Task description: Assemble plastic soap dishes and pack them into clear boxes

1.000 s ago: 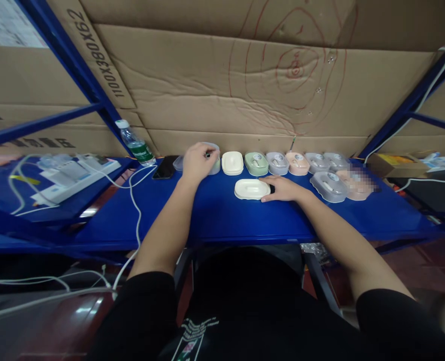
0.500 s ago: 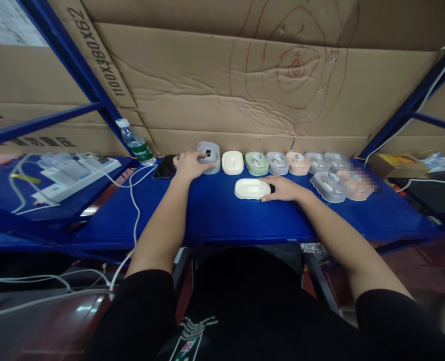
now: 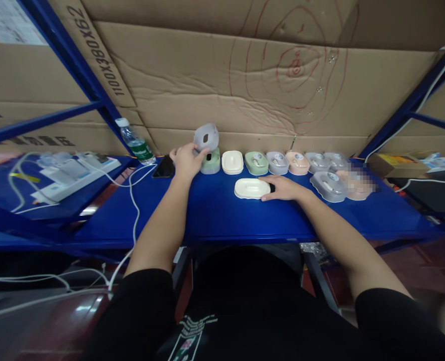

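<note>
My left hand (image 3: 188, 161) grips a translucent grey plastic cover (image 3: 206, 137) with a dark oval hole. The cover is tilted, raised above a pale green container (image 3: 211, 164) that also has a dark oval slot in its top. At the middle of the table, the thumb and fingers of my right hand (image 3: 282, 188) hold the right end of a cream oblong plastic piece (image 3: 251, 188), which rests flat on the tabletop. Its underside is hidden. A cream square container (image 3: 232, 162) stands just right of the green one.
Along the back stand lidded boxes in green (image 3: 256, 163), lavender (image 3: 277, 163) and peach (image 3: 298, 163), with several more to the right. A water bottle (image 3: 137, 144), a phone (image 3: 164, 167) and a white cable (image 3: 134, 205) lie at left. Cardboard (image 3: 207, 70) walls the back.
My left hand has lifted the grey cover up off the green container and tilted it. My right hand and the cream piece have stayed almost still.
</note>
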A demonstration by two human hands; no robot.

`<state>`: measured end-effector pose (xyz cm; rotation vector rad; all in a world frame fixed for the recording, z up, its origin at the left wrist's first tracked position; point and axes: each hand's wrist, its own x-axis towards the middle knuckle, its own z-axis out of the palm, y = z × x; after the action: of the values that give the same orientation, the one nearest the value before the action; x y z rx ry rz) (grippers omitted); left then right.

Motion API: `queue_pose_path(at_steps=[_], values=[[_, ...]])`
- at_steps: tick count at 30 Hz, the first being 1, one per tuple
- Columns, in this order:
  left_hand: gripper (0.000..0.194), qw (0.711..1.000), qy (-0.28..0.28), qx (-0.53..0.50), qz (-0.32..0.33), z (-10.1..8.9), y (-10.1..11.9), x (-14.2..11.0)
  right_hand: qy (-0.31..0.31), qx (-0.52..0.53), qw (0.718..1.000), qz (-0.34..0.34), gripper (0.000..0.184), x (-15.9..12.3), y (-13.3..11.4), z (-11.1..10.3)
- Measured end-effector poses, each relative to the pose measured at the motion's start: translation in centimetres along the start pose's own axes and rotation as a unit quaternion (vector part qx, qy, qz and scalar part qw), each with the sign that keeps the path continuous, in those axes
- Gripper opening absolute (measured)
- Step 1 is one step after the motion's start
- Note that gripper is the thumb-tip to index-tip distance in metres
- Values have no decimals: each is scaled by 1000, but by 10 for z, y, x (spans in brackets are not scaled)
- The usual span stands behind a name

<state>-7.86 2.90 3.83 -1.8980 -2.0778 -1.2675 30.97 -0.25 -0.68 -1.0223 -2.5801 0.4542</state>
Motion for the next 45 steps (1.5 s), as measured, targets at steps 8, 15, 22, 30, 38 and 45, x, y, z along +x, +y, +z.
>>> queue_pose_path(at_steps=[8,15,22,30,38,45], values=[[66,945,-112,-301,55,2,38,-14,129,7,991,25,111,-1,-2,-4],[98,838,-375,-396,24,24,79,-50,240,-88,965,53,141,-4,-15,-12],[87,783,-444,-435,4,25,74,-51,239,-88,967,13,136,-7,-22,-14],[61,865,-331,-374,49,20,68,-42,196,7,980,-3,115,-5,-12,-12],[85,884,-366,-201,208,19,64,-49,119,13,993,22,108,-3,-2,-8],[72,884,-397,-94,227,25,59,-49,44,-31,998,18,100,2,6,-3]])
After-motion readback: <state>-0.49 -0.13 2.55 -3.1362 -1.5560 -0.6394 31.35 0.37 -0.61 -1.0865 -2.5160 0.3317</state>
